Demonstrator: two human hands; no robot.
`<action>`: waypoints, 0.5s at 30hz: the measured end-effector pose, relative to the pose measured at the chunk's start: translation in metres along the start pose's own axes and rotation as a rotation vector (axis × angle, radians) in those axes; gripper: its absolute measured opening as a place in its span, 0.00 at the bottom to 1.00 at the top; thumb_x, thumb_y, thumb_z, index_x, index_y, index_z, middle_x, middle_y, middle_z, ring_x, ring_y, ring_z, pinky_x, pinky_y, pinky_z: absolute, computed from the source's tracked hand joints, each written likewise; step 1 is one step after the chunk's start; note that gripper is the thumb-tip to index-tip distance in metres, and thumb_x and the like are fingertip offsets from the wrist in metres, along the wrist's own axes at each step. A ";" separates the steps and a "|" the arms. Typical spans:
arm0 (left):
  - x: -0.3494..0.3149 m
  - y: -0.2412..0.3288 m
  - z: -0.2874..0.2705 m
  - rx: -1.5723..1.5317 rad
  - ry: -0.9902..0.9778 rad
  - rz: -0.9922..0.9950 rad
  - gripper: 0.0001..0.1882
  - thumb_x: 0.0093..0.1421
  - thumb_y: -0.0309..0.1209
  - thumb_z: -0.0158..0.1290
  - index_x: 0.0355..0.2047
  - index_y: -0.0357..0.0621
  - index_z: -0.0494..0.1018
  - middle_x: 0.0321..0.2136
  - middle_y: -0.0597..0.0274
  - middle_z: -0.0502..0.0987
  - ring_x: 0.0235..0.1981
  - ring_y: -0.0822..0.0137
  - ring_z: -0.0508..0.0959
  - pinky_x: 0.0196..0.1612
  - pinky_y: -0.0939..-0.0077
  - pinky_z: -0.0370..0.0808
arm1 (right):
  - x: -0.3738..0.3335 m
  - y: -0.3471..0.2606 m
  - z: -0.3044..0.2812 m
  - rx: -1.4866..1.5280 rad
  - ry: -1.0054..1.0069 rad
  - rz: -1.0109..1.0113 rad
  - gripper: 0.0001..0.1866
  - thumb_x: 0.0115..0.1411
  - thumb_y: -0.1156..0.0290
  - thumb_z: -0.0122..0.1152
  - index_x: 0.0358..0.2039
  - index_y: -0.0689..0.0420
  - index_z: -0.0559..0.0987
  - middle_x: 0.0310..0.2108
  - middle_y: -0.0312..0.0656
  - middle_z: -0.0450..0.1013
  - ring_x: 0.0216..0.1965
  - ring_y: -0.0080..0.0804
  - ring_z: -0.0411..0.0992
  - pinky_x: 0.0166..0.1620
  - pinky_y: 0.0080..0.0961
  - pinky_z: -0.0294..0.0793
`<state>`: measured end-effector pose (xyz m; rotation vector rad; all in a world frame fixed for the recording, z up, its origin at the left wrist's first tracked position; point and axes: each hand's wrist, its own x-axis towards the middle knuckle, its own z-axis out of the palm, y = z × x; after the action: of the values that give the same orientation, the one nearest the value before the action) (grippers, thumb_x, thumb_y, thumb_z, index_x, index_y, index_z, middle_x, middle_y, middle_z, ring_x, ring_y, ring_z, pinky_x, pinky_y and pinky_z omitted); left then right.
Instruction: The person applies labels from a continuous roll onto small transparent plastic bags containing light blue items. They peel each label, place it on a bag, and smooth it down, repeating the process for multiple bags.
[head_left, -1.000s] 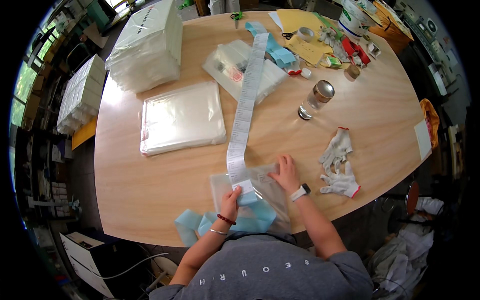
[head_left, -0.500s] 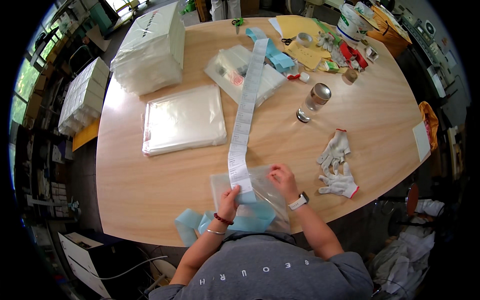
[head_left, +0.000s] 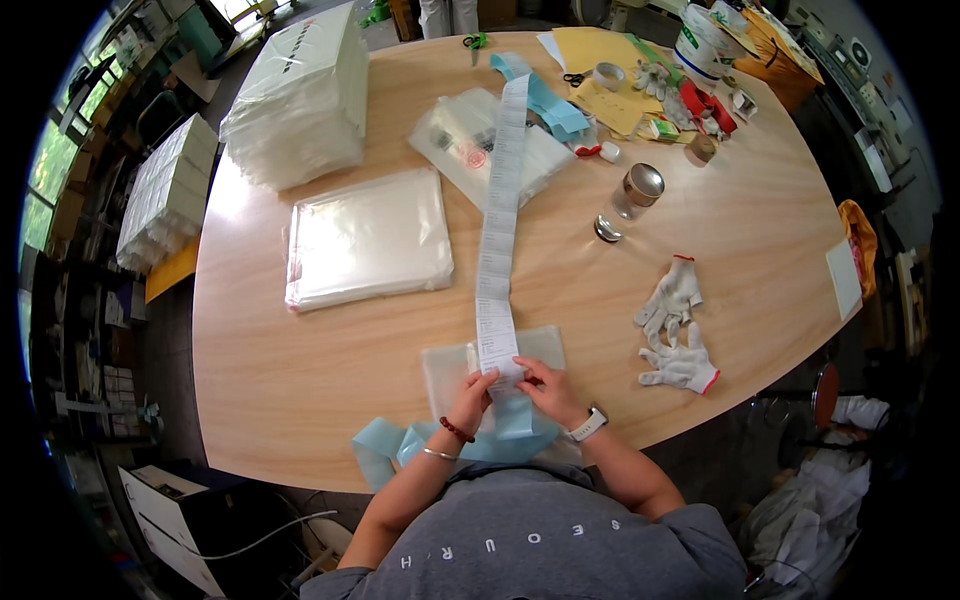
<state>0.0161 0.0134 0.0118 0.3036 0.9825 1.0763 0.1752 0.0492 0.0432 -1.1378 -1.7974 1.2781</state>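
Observation:
A long strip of white printed labels point(head_left: 498, 240) runs from the far side of the table down to me. Close to its near end, my left hand point(head_left: 474, 396) pinches the strip's left edge. My right hand point(head_left: 548, 389) has its fingers closed on the right edge at the same height. Below my hands the strip turns into bare light-blue backing point(head_left: 515, 417), which loops to the left along the table's near edge. Under the strip and my hands lies a clear plastic bag point(head_left: 546, 345), partly covered by them.
A stack of clear plastic bags point(head_left: 370, 240) lies left of the strip, with a tall wrapped stack point(head_left: 300, 100) behind it. More plastic packs point(head_left: 455, 140) lie under the strip's far part. Right of it stand a glass jar point(head_left: 630, 205) and white gloves point(head_left: 680, 360).
My right hand has moved left from the plastic bag and now grips the strip beside my left hand. The strip's near end has shifted slightly right.

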 end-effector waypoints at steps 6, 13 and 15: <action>0.000 -0.002 -0.001 0.071 0.141 -0.066 0.12 0.56 0.36 0.48 0.34 0.40 0.71 0.31 0.65 0.74 0.32 0.75 0.72 0.35 0.80 0.69 | -0.010 -0.002 -0.007 -0.335 -0.027 -0.211 0.10 0.43 0.74 0.59 0.30 0.53 0.77 0.34 0.39 0.71 0.33 0.36 0.69 0.37 0.28 0.68; -0.001 -0.008 -0.008 -0.136 0.280 -0.009 0.11 0.54 0.38 0.51 0.30 0.42 0.72 0.23 0.70 0.73 0.20 0.82 0.68 0.20 0.88 0.62 | -0.014 -0.029 -0.034 -0.223 -0.010 -0.303 0.09 0.44 0.77 0.58 0.30 0.54 0.77 0.34 0.40 0.71 0.36 0.33 0.68 0.39 0.24 0.67; 0.000 -0.009 -0.009 -0.144 0.275 -0.001 0.11 0.54 0.38 0.51 0.30 0.42 0.72 0.23 0.71 0.72 0.18 0.83 0.67 0.17 0.89 0.59 | -0.003 -0.011 -0.039 -0.058 0.171 0.034 0.07 0.46 0.77 0.57 0.29 0.58 0.76 0.28 0.42 0.73 0.30 0.31 0.70 0.34 0.22 0.69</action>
<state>0.0140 0.0069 0.0012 0.0374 1.1410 1.2021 0.2071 0.0594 0.0653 -1.2753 -1.7046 1.1178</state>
